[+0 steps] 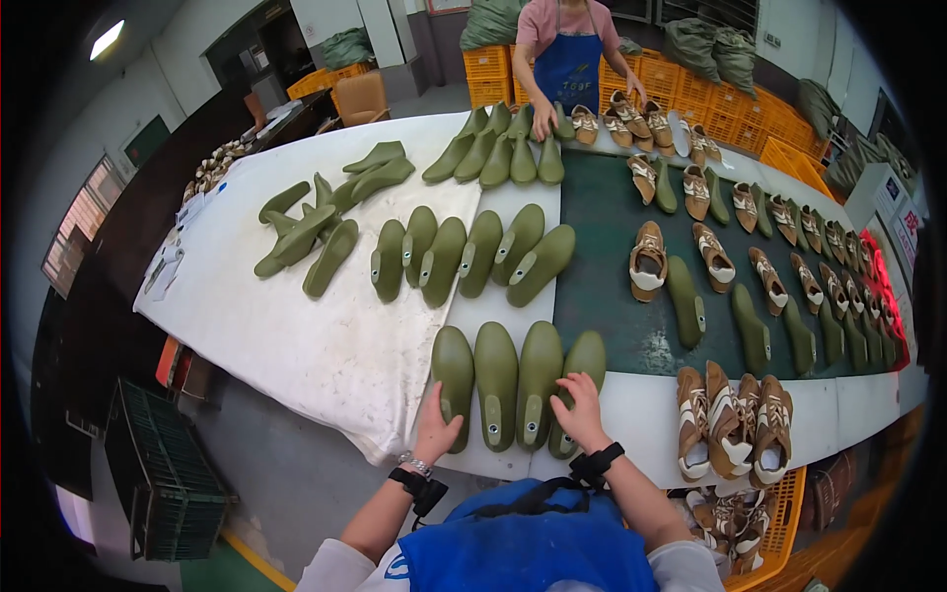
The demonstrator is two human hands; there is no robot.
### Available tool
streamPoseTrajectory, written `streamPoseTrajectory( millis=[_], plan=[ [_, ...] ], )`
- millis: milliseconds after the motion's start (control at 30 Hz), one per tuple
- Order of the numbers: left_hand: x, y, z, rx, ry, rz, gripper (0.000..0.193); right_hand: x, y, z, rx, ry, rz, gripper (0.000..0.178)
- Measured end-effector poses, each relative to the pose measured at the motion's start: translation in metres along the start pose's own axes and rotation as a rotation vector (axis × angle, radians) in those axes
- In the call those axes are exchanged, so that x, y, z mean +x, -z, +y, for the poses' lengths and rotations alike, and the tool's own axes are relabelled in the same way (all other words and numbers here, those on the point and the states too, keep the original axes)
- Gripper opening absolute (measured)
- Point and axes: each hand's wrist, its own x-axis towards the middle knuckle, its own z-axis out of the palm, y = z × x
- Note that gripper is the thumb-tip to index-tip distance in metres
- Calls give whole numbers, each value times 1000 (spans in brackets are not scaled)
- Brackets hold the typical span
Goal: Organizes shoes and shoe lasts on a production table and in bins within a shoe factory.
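Note:
Several green shoe lasts stand side by side in a row at the near edge of the table, toes pointing away from me. My left hand (pixel 434 430) is at the outer side of the leftmost shoe last (pixel 453 367), its thumb near the heel end and its fingers partly hidden. On the rightmost shoe last (pixel 588 357) my right hand (pixel 582 409) grips near the heel, thumb to the left and fingers over the top. Between them are two more lasts, a middle-left last (pixel 495 370) and a middle-right last (pixel 541 367), which neither hand touches.
Behind lies another row of lasts (pixel 443 259), with a loose pile (pixel 301 237) farther left. Brown-and-white shoes (pixel 648 261) and lasts fill the dark green mat (pixel 612 326). At right, shoes (pixel 735 419) stand above an orange crate (pixel 784 528). A co-worker (pixel 567 49) handles lasts across the table.

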Motion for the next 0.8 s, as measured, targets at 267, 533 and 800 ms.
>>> streamPoseTrajectory(
  millis=[267,533,800],
  plan=[
    [20,-15,5,64,-57,-65,81,-7,6,-5,-43,4,31,32],
    [42,19,-4,-89,-21,-288,76,-4,10,-24,35,-107,38,44],
    [210,197,-185,277,30,123,59,-15,-2,-18,-51,-385,197,50]
  ],
)
